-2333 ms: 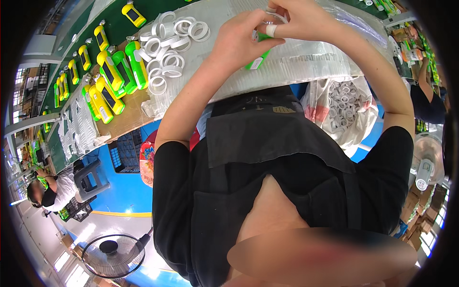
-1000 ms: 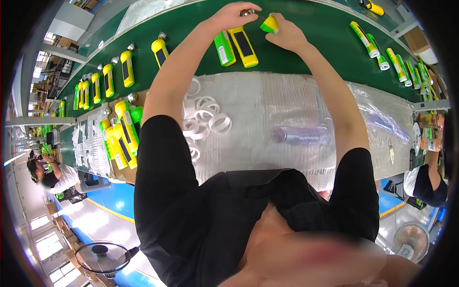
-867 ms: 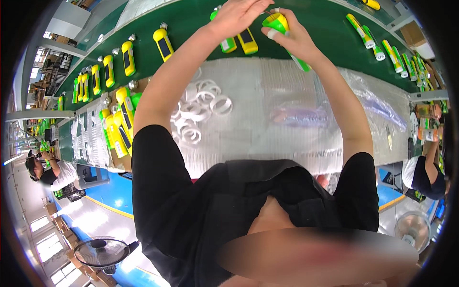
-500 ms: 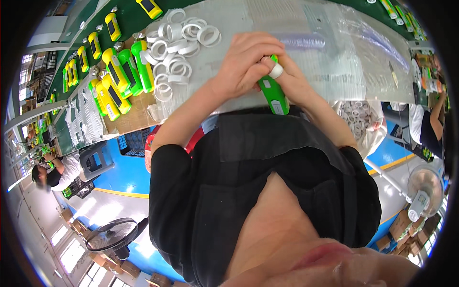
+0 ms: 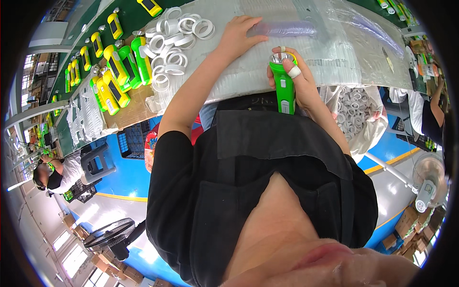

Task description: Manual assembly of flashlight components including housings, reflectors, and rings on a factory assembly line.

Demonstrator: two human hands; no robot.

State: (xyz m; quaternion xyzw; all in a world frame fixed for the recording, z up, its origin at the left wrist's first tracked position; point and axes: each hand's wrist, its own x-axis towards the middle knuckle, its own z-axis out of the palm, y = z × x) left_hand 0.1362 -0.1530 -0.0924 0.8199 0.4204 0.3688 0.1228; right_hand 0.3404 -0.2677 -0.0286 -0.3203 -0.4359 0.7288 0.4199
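My right hand [image 5: 306, 82] is wrapped round a green flashlight [image 5: 285, 91], which stands head-up near the table's front edge. Its shiny reflector [image 5: 279, 58] faces upward, and white wraps show on my thumb and one finger. Farther off, my left hand [image 5: 239, 37] has thumb and forefinger spread at the left end of a row of clear plastic discs [image 5: 289, 28]. Whether its fingertips touch the discs, I cannot tell. Left of that hand lie many loose white rings [image 5: 174, 60] in a heap.
Yellow and green flashlights [image 5: 114, 67] stand at the left on cardboard and the green tabletop. A bag of white rings [image 5: 356, 112] hangs at the front right. Another clear disc row [image 5: 377, 36] and a knife [image 5: 387, 60] lie at the right.
My hands have parted. The left has let go at the flashlight and moved up to the disc row; the right keeps the flashlight, its reflector now showing.
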